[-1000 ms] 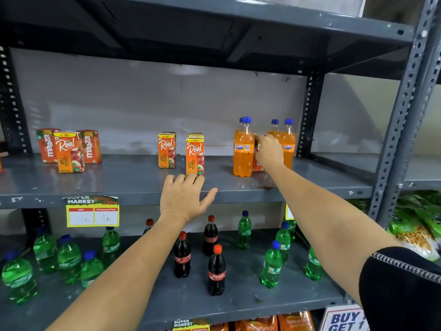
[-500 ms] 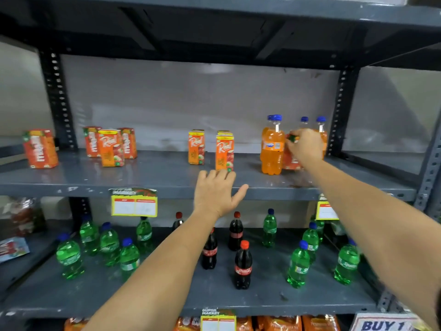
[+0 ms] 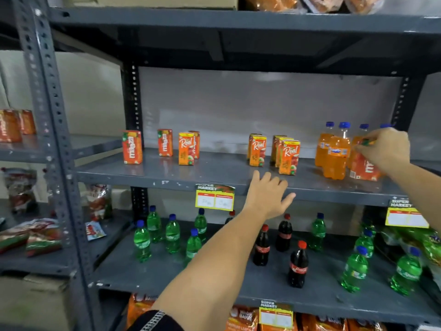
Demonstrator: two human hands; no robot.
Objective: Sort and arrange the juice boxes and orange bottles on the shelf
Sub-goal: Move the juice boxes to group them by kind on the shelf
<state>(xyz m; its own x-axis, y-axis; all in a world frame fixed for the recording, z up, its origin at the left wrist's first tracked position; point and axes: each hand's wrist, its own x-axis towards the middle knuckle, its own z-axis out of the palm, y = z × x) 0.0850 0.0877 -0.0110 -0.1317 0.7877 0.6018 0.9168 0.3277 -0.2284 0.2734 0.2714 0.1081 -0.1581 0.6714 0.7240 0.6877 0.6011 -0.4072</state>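
On the grey middle shelf (image 3: 214, 174), several orange bottles (image 3: 334, 151) with blue caps stand at the right. My right hand (image 3: 384, 149) grips the top of a red Maaza juice box (image 3: 362, 168) among those bottles. Real juice boxes (image 3: 288, 157) stand mid-shelf, with another Real box (image 3: 257, 150) to their left. Further left are a Real box (image 3: 186, 149) and two Maaza boxes (image 3: 132, 146). My left hand (image 3: 269, 195) rests open on the shelf's front edge, fingers spread, holding nothing.
Below, green bottles (image 3: 173, 234) and cola bottles (image 3: 297, 265) stand scattered on the lower shelf. Yellow price tags (image 3: 214, 198) hang on the shelf edges. A grey upright post (image 3: 51, 139) stands at left, with snack packs (image 3: 21, 189) beyond it.
The camera has swung left, so the shelf sits further right in view. My right hand has drawn the Maaza box forward from behind the bottles. My left hand stays on the shelf edge.
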